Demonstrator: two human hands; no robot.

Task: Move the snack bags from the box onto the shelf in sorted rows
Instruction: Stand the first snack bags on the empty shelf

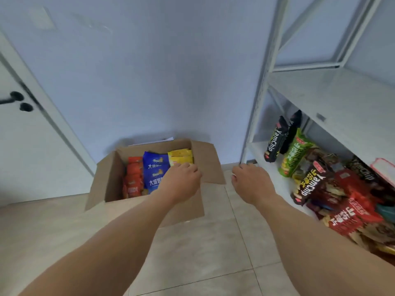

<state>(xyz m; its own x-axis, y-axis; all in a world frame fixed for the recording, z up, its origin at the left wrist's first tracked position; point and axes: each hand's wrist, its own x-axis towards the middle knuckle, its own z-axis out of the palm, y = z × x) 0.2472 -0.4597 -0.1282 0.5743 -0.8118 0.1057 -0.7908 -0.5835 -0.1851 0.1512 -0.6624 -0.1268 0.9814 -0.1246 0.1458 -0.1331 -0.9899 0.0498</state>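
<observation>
**Head view: reaching into the box for the next bag**

Seen largest, on the right: white metal shelving unit (333,97), upper board bare, lowest board already loaded with tall black and green YamChip bags (275,142) standing at the back and red and dark brown bags (342,201) crowded nearer, rows not clearly sorted from this angle. Left of it, against the pale blue wall (149,71): open brown cardboard box (147,210) on the tiled floor, flaps spread, holding orange packets (133,180) at left, blue packets (155,171) in the middle, yellow packets (180,158) at right.

Step in hand, by judgement: fetching another bag, with a good share of the task left. Left hand (181,182) over the box's right side, fingers curled down at the yellow packets; cannot tell whether gripping one yet, fingertips hidden. Right hand (251,180) held above the floor between box and shelf, fingers bent downward, apparently holding nothing.

Next move calls for a firm pinch on one packet's top edge, a lift clear of the box wall, then a swing right onto the shelf.

In the way: raised right flap (208,163) of the box beside the left hand, shelf upright post (256,116), and the crowded lowest board. Also around: white door with black handle (15,99) at far left.
</observation>
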